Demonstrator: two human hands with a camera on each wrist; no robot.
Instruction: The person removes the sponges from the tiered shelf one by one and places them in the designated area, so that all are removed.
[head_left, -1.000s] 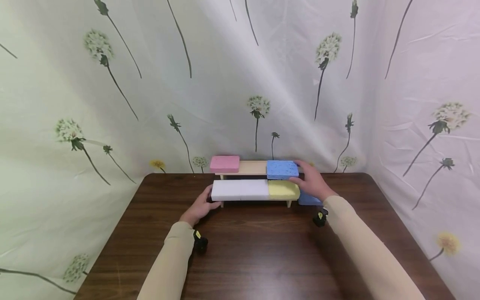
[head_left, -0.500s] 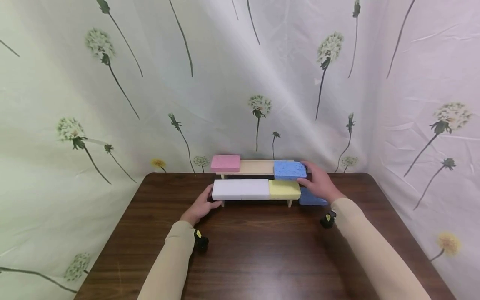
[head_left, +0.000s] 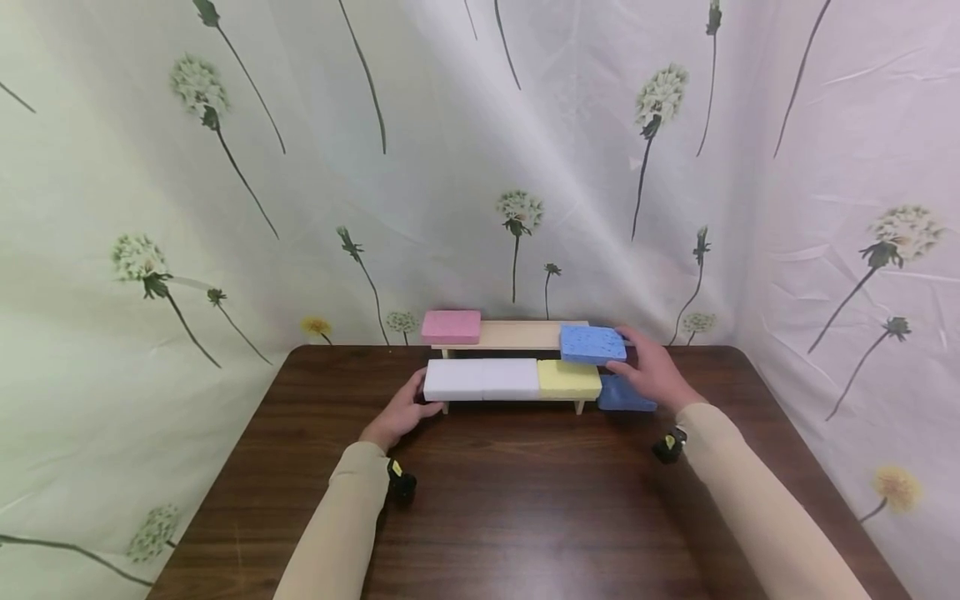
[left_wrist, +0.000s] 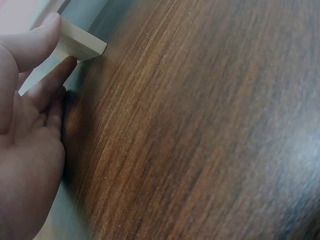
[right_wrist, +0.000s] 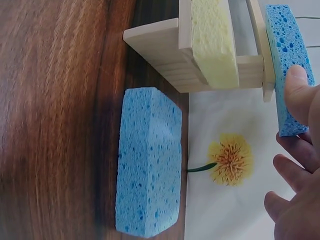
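Note:
My right hand (head_left: 658,375) pinches a blue sponge (head_left: 591,344) between thumb and fingers. That sponge overhangs the right end of the upper tier of a two-tier wooden stand (head_left: 517,334); in the right wrist view it lies close along the board, and contact is unclear. At the stand's left end, my left hand (head_left: 397,414) grips the lower tier, its thumb in front near a leg (left_wrist: 82,45). Two white blocks (head_left: 480,379) and a yellow sponge (head_left: 567,379) fill the lower tier side by side. A pink sponge (head_left: 451,327) occupies the upper tier's left end.
Another blue sponge (right_wrist: 150,165) lies on the dark wood table (head_left: 510,500), just right of the stand and below my right hand. A white cloth (head_left: 450,167) with a dandelion print hangs behind the table and along its sides.
My right hand has slid the blue sponge rightward along the upper tier, past its right end, and it now looks slightly tilted. My left hand has stayed at the stand's left end.

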